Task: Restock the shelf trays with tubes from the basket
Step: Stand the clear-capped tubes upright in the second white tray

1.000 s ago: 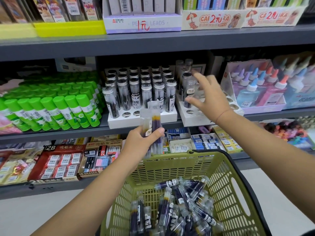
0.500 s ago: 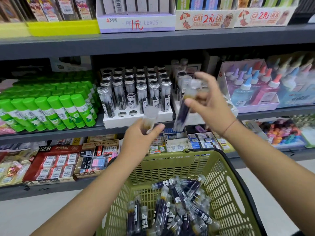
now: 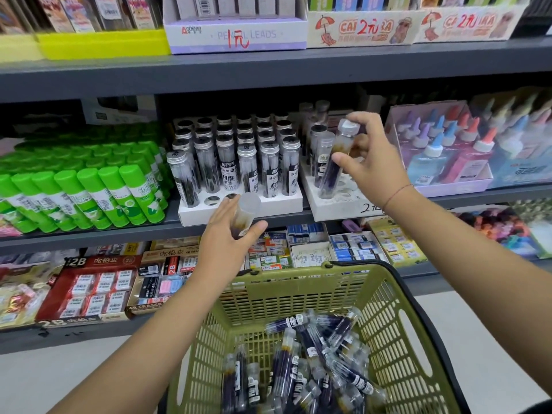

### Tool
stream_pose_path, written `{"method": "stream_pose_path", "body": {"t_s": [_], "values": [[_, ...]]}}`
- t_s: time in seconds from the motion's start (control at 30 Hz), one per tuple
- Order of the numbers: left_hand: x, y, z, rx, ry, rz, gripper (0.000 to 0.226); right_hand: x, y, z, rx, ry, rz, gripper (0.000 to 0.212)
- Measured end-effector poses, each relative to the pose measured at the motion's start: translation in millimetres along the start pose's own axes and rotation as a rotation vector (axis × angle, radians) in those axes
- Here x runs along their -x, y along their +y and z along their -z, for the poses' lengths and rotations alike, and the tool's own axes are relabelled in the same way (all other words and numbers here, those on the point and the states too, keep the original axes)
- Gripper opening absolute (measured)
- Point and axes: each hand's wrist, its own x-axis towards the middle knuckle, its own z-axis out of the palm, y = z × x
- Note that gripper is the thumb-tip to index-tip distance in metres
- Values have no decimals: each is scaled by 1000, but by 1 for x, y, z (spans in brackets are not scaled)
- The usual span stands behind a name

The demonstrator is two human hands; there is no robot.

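Observation:
My right hand (image 3: 369,168) grips a clear tube of dark refills (image 3: 333,162), tilted, its lower end at a hole of the right white tray (image 3: 337,204) on the middle shelf. My left hand (image 3: 227,243) holds another clear tube (image 3: 246,213) in front of the left white tray (image 3: 239,209), which is nearly full of upright capped tubes. Two empty holes show at that tray's front. The green basket (image 3: 301,288) below holds several loose tubes (image 3: 304,363).
Green glue sticks (image 3: 89,183) crowd the shelf left of the trays. Glue bottles in a pink box (image 3: 448,150) stand to the right. The shelf above (image 3: 268,67) overhangs the trays. Eraser boxes (image 3: 89,288) fill the lower shelf behind the basket.
My right hand took a tube from my left hand and carried it up and right to the right tray. My left hand now holds a single tube.

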Motion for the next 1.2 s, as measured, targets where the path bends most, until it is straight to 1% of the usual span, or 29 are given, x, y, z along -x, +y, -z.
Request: {"method": "stream_pose_path", "body": {"t_s": [0.07,0.23,0.4,0.47,0.53,0.63,0.73,0.8,0.9,0.97,1.1,1.17,1.2], "values": [[0,0,-1,-4,-9,4,73,-1,-1,2,63,-26,1,52],[1,1,0,-46,-10,1,72,-4,-3,4,95,-68,-5,52],[1,1,1,-57,-16,-1,71,-8,-13,5,188,-188,54,53],[1,0,1,-49,-20,0,71,-5,-11,1,200,-212,76,53],[1,0,2,-42,-24,2,72,-3,-7,-2,165,-164,75,53],[2,1,2,-60,-27,3,73,-2,2,-2,135,-49,66,54],[2,1,1,-67,-31,6,73,-2,9,-1,125,-6,50,49],[2,1,1,-72,-34,1,71,-3,9,-3,151,14,76,45],[2,0,1,-68,-38,-3,71,-1,9,-9,183,-9,119,43],[3,0,1,-63,-44,-2,71,3,12,-12,194,-41,102,43],[3,1,2,-62,-50,7,71,6,14,-11,173,-30,69,46],[5,5,2,-36,-34,12,67,7,14,-13,175,-18,65,47],[7,8,3,-10,-24,22,61,7,13,-14,177,-14,61,49]]}}
